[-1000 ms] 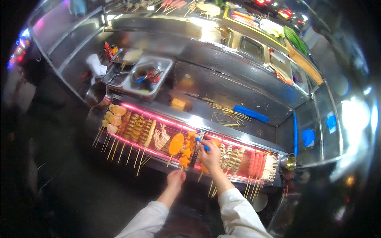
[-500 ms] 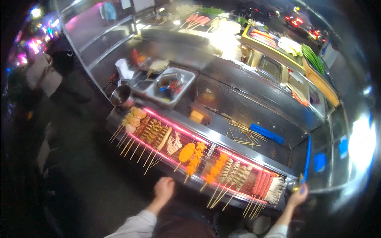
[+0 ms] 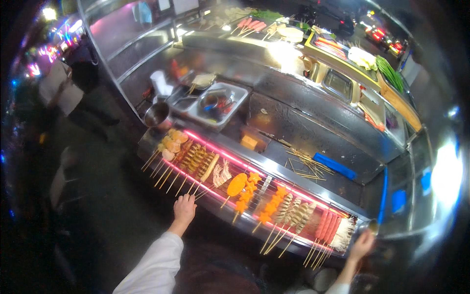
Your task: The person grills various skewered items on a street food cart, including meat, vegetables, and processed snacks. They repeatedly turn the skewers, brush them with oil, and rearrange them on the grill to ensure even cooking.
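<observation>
Left hand [image 3: 184, 209] sits at the near side of a long, narrow steel grill [image 3: 293, 181] glowing pink along its length; its fingers are bunched, tips up among the protruding stick ends, though whether they pinch a stick or merely rest against one, cannot tell. Nearest food: a skewer with a long, pale golden, rod-shaped piece [image 3: 209, 167]. It lies on the grill beyond the fingertips, up and to the right of them, its long axis slanting crosswise over the grill, bare stick end pointing back toward this hand. Left hand is clearly the nearer one; the right hand is well apart, at the far right end. Just left of the rod, ridged brown-and-yellow skewers [image 3: 191, 157]; to its right, a whitish-pink shredded piece [image 3: 222, 174], then a flat orange oval on a stick [image 3: 237, 184]. Right hand [image 3: 363, 244] has fingers curled, at the near side of a small round metal cup [image 3: 366, 226]; blurred, so cannot tell whether it grasps the cup, something in it, or nothing. From that hand the cup lies directly above. White thin-stemmed bundle [image 3: 343, 234] lies just left of the cup, pinkish-red sausage skewers [image 3: 328, 225] next along.
</observation>
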A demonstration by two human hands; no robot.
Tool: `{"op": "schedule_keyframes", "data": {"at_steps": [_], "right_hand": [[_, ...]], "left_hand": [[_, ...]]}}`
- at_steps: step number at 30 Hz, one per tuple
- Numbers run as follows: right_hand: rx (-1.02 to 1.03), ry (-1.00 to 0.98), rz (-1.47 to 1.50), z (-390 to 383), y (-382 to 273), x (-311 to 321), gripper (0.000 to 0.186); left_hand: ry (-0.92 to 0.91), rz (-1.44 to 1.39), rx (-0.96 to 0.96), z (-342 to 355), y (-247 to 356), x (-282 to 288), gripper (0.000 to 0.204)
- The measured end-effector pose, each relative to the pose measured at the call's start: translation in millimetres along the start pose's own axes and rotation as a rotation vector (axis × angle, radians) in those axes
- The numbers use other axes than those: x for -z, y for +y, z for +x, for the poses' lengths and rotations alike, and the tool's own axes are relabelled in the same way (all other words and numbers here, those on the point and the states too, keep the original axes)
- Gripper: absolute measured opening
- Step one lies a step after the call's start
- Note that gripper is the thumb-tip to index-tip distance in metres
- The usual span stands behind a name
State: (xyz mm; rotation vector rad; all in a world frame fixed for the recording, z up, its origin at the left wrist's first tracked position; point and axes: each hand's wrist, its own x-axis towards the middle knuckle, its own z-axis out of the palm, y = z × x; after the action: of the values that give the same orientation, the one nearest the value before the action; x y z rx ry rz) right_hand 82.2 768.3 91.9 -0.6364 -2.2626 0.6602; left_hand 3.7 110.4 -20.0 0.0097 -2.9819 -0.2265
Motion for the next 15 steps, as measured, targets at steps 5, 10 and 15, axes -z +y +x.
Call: {"op": "schedule_keyframes", "data": {"at_steps": [5,10,15], "right_hand": [[-0.64,-0.666,0.697,-205,-172,-111,0.022],[-1.095,-1.258,0.773,-346,-316,-263,0.034],[-1.266,-1.009,1.007,-395,-321,-391,0.021]], "left_hand": [[-0.064,0.044,0.06,6,-15,-13,0.026],[-0.135,-0.115,0.003,4,-50,-13,0.011],[-0.467,-0.412,0.116,23,-54,-6,0.021]]}}
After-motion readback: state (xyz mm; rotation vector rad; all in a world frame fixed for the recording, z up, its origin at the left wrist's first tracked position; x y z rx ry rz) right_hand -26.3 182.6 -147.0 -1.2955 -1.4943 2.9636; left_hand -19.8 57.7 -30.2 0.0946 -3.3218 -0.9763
